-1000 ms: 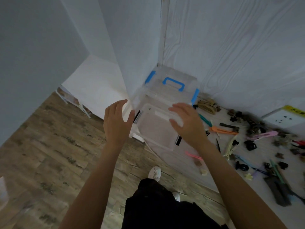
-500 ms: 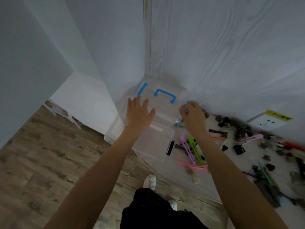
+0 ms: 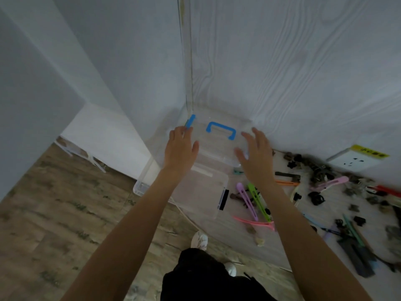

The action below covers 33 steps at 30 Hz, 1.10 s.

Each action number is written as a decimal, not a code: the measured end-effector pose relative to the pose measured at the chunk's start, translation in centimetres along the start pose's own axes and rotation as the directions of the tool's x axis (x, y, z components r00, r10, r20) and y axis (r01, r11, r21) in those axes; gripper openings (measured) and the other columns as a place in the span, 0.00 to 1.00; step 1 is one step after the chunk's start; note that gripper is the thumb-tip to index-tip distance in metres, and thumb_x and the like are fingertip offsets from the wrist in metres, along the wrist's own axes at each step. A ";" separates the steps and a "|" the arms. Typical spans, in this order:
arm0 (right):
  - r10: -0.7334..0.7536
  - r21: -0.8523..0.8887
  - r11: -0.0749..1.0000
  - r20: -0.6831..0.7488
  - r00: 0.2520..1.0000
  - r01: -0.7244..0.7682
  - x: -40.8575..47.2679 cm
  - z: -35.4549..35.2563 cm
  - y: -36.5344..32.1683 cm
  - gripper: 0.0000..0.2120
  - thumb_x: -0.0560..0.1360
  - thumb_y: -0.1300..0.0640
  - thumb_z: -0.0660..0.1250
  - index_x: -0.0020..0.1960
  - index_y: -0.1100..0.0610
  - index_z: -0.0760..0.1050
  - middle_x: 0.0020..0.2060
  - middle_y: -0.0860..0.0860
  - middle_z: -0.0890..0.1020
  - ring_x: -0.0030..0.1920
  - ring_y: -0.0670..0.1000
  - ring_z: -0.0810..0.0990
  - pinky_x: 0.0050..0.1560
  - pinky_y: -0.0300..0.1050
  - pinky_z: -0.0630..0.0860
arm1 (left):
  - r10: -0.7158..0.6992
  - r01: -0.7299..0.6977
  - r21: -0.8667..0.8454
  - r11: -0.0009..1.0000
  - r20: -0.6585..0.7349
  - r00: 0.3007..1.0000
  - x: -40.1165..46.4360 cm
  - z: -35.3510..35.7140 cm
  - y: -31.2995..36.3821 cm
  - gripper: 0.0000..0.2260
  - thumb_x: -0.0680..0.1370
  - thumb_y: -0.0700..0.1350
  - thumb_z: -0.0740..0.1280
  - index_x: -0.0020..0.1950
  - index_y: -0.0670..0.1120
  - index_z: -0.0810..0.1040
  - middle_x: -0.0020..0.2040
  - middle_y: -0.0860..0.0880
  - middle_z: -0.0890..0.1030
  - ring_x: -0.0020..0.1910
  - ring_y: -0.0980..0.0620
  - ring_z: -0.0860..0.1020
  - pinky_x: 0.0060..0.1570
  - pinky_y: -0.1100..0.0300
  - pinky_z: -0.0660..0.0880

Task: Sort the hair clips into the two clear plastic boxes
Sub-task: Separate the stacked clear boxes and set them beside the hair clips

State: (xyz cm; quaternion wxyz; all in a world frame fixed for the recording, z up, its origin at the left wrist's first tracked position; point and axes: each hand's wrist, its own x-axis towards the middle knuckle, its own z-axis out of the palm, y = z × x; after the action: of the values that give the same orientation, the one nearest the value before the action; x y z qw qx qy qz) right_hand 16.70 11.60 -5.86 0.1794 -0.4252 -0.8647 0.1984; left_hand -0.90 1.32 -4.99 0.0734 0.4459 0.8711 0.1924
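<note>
A clear plastic box with a blue handle stands in the far corner of the white table, against the wall. A second, smaller clear box lies in front of it at the table's left edge. My left hand rests on the left side of the handled box's lid, fingers spread. My right hand is at its right side, fingers apart, nothing held. Long clips in purple, green and pink lie right of the smaller box. Many dark small clips are scattered further right.
A white wall socket with a yellow label sits on the wall at right. The table edge runs diagonally above a wooden floor. White walls close in behind and left of the boxes. My feet show below.
Both hands have moved from the smaller near box up to the blue-handled box behind it. The right hand has gone from the right latch to the lid's side.
</note>
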 end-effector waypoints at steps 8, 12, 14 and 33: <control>-0.205 -0.148 0.955 0.306 0.930 0.259 -0.2 1.0 0.9 0.27 0.76 0.45 0.62 0.72 0.55 0.63 0.75 0.57 0.58 0.76 0.59 0.51 0.74 0.52 0.43 | -0.109 0.105 0.086 0.991 0.035 0.993 3.7 0.7 0.0 0.16 0.80 0.37 0.57 0.68 0.41 0.65 0.61 0.40 0.72 0.59 0.43 0.71 0.56 0.56 0.68; -0.222 -0.126 0.955 0.298 0.928 0.269 -0.1 1.0 0.7 0.26 0.76 0.47 0.63 0.71 0.55 0.64 0.74 0.57 0.59 0.75 0.59 0.51 0.73 0.53 0.44 | -0.111 0.111 0.000 0.994 0.005 0.994 3.7 0.9 -0.2 0.16 0.79 0.36 0.55 0.67 0.41 0.67 0.60 0.40 0.73 0.57 0.42 0.72 0.55 0.55 0.67; -0.209 -0.126 0.958 0.309 0.928 0.257 -0.1 0.8 0.6 0.26 0.76 0.47 0.62 0.72 0.55 0.64 0.75 0.57 0.58 0.76 0.59 0.51 0.74 0.53 0.45 | -0.126 0.124 -0.059 0.991 -0.022 0.992 3.9 0.8 -0.5 0.15 0.79 0.35 0.56 0.64 0.41 0.69 0.58 0.40 0.74 0.56 0.41 0.74 0.53 0.54 0.68; -0.279 -0.034 0.959 0.023 0.960 0.280 -0.7 -0.1 1.1 0.20 0.75 0.44 0.59 0.57 0.57 0.76 0.58 0.58 0.77 0.61 0.62 0.73 0.63 0.58 0.70 | -0.051 0.001 -0.286 0.958 -0.165 0.985 1.2 -1.4 0.9 0.16 0.81 0.44 0.56 0.67 0.42 0.69 0.65 0.41 0.73 0.64 0.43 0.71 0.63 0.56 0.64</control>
State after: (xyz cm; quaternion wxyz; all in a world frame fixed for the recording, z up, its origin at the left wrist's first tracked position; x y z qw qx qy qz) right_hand 17.88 11.67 -6.37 0.1897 -0.3003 -0.9212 0.1589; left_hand -1.35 2.35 -3.31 0.0645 0.4010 0.8432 0.3522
